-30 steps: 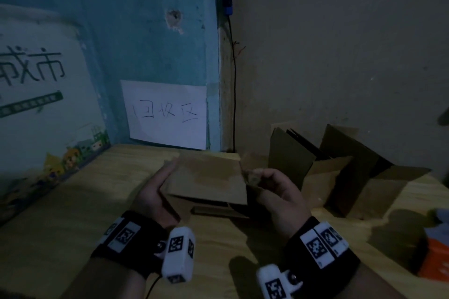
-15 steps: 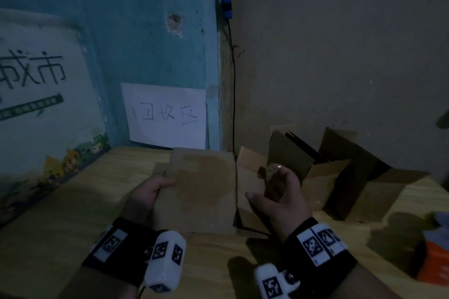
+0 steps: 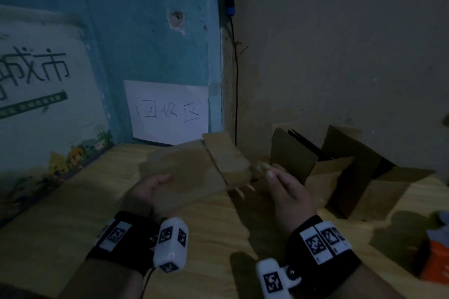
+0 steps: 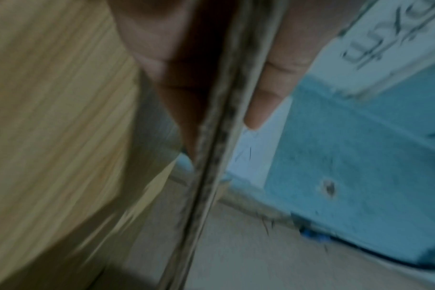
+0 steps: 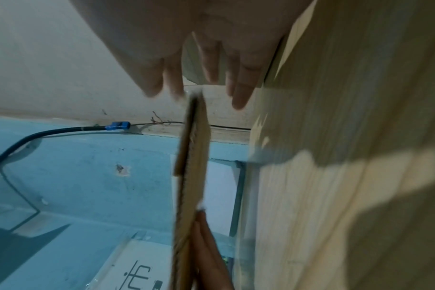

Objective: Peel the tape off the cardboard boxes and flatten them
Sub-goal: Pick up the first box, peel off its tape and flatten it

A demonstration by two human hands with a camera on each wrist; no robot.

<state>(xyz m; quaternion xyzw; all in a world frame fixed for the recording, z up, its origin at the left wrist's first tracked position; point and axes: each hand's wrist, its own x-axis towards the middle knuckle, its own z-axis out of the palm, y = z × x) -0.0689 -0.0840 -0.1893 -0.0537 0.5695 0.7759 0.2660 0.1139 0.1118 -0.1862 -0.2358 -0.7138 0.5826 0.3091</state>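
Note:
A flattened brown cardboard box (image 3: pixel 194 172) is held above the wooden table (image 3: pixel 60 213), tilted up toward the wall corner. My left hand (image 3: pixel 155 184) pinches its near left edge, thumb on top and fingers underneath. In the left wrist view the box shows edge-on (image 4: pixel 224 117) between the thumb (image 4: pixel 273 78) and the fingers (image 4: pixel 162 49). My right hand (image 3: pixel 274 177) hovers just off the box's right edge with straight fingers and holds nothing. The right wrist view shows the same box (image 5: pixel 194 157) edge-on below the spread fingers (image 5: pixel 238 94). I see no tape.
Two open cardboard boxes (image 3: pixel 296 160) (image 3: pixel 369 177) stand against the right wall. An orange object (image 3: pixel 437 257) lies at the table's right edge. A white paper sign (image 3: pixel 170 111) and a black cable (image 3: pixel 236 80) hang on the wall behind.
The box has gone from partly folded to flat and swung up toward the wall. My right hand let go of its right side and opened; the left hand keeps its hold.

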